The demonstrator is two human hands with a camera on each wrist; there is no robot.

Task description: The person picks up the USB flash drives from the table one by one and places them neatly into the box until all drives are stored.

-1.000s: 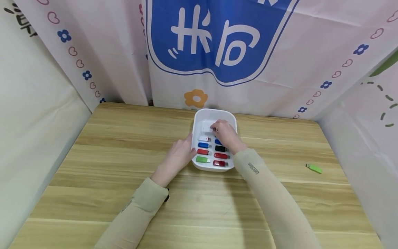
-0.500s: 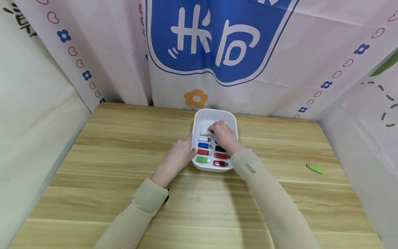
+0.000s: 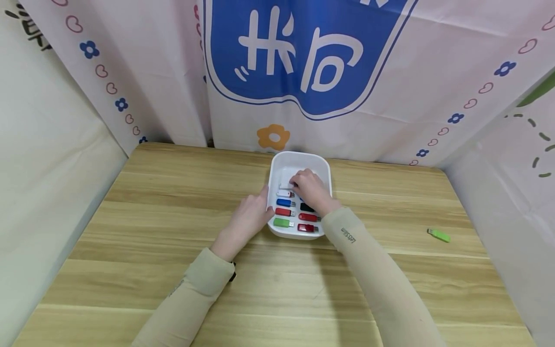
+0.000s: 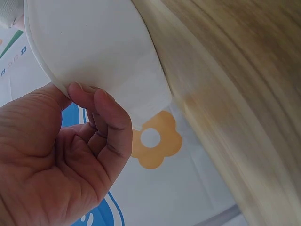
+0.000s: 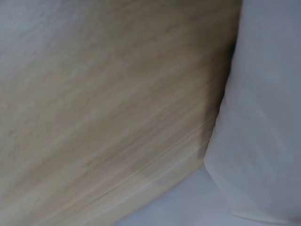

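Note:
A white plastic bin (image 3: 303, 235) stands at the back middle of the table, with USB flash drives laid in two columns inside. My left hand (image 3: 246, 216) holds its left rim; the left wrist view shows thumb and fingers (image 4: 110, 117) pinching the wall. Inside the bin, my right hand (image 3: 313, 192) pinches a white USB flash drive (image 3: 285, 186), just above another white one with a red mark (image 3: 284, 193). Below lie blue (image 3: 284, 203), red (image 3: 284, 212) and green (image 3: 282, 222) drives, and in the right column a black one (image 3: 306, 207) and two red ones. The right hand covers others.
A green USB flash drive (image 3: 439, 235) lies alone on the wooden table (image 3: 173, 193) at the right. A printed cloth (image 3: 243, 125) hangs right behind the bin. In the right wrist view, only table and the bin's outer wall (image 5: 263, 117) show.
My right hand has moved slightly left and toward me inside the bin, bringing the white flash drive nearer the one below it. My left hand stays on the rim.

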